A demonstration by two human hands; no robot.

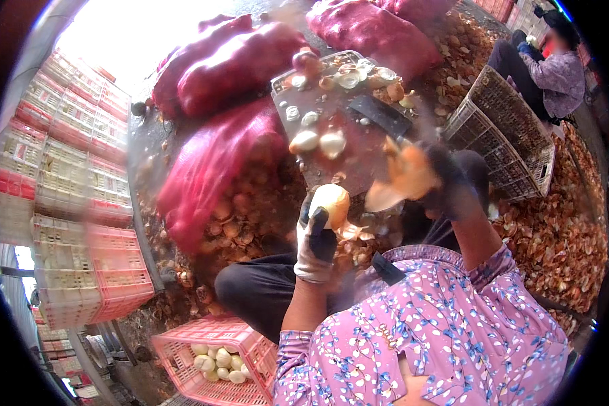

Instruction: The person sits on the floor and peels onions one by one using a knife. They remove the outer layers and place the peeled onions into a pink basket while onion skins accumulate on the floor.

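Note:
My left hand [316,243], in a white glove with a dark palm, grips a pale onion [332,205] with much of its surface bare. To the right, my dark-gloved right hand [439,177] is motion-blurred, with orange-brown onion skin [406,175] at its fingers. Ahead of both hands, a dark board [345,122] rests on an upturned crate and bears a wide-bladed knife [380,115], two peeled onions [332,144] and cut onion ends [348,78]. Loose skins lie below the held onion.
Red mesh sacks [238,66] stand beyond the board; one spills onions [231,228]. A pink crate [213,335] holds peeled onions at lower left. Stacked crates [81,142] line the left. At right are a tilted crate [507,137], heaped skins [553,243] and a seated co-worker [558,81].

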